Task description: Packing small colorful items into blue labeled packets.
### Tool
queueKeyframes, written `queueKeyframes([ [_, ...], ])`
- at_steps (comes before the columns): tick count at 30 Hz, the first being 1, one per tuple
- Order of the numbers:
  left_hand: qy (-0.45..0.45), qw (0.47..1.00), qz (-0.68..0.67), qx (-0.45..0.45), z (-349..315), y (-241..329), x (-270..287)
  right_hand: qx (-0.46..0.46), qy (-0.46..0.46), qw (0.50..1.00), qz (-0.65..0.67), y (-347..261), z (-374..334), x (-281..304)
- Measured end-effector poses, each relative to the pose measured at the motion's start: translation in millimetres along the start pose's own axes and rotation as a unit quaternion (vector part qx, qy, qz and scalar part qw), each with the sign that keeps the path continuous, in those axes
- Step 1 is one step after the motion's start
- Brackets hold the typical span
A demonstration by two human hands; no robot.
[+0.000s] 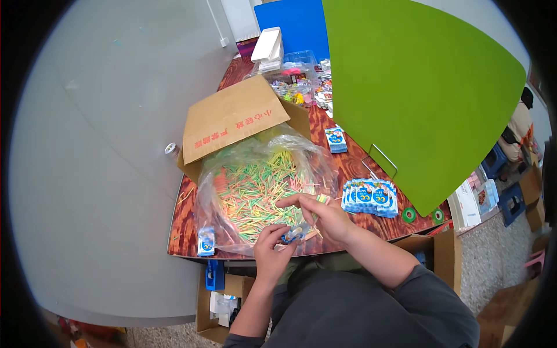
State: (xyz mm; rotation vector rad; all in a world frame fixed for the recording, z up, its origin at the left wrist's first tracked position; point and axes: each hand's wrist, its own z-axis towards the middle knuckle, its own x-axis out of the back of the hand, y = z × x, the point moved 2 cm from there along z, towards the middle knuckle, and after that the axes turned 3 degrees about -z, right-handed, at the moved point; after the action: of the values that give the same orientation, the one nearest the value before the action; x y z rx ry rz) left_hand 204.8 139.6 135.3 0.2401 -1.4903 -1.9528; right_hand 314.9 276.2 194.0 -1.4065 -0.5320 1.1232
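In front of me a cardboard box (238, 113), lined with a clear plastic bag (322, 159), holds a heap of thin pink, yellow and green sticks (255, 185). Over the bag's near edge, my left hand (271, 250) grips a small blue-and-clear packet (295, 233) between thumb and fingers. Just right of it and slightly higher, my right hand (328, 219) is closed around a few pastel sticks (322, 199), their ends showing above the fingers. Its index finger points left over the heap. The packet's mouth is too small to make out.
Blue-and-white packets (370, 197) lie in a row at right, with another stack (335, 140) farther back and one packet (206, 241) at the table's near left. A large green panel (423, 93) stands at right. Two green tape rolls (409, 215) sit near the edge.
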Motion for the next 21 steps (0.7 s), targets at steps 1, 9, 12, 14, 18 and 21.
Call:
queueKeyframes([
  [1,-0.001,1.000,-0.001,0.005,0.2,-1.1,-0.9,-0.005,0.002,1.000,0.001,4.1,0.6,1.7],
  [9,-0.038,0.999,0.005,0.034,21.3,-11.1,-0.6,-0.089,0.002,0.996,-0.012,28.5,19.1,13.1],
  [12,-0.050,0.998,-0.004,0.049,33.1,-22.6,0.3,-0.081,-0.006,0.997,-0.015,35.9,32.8,18.3],
  [14,-0.052,0.997,-0.002,0.057,42.1,-32.9,-1.7,-0.066,-0.006,0.998,-0.019,38.5,39.2,22.6],
  [18,-0.052,0.996,-0.006,0.074,53.5,-52.6,-2.2,-0.059,-0.007,0.998,-0.010,44.6,56.0,29.9],
  [21,-0.052,0.995,-0.006,0.084,60.0,-60.4,-2.0,-0.096,-0.003,0.995,0.015,51.5,63.5,31.2],
])
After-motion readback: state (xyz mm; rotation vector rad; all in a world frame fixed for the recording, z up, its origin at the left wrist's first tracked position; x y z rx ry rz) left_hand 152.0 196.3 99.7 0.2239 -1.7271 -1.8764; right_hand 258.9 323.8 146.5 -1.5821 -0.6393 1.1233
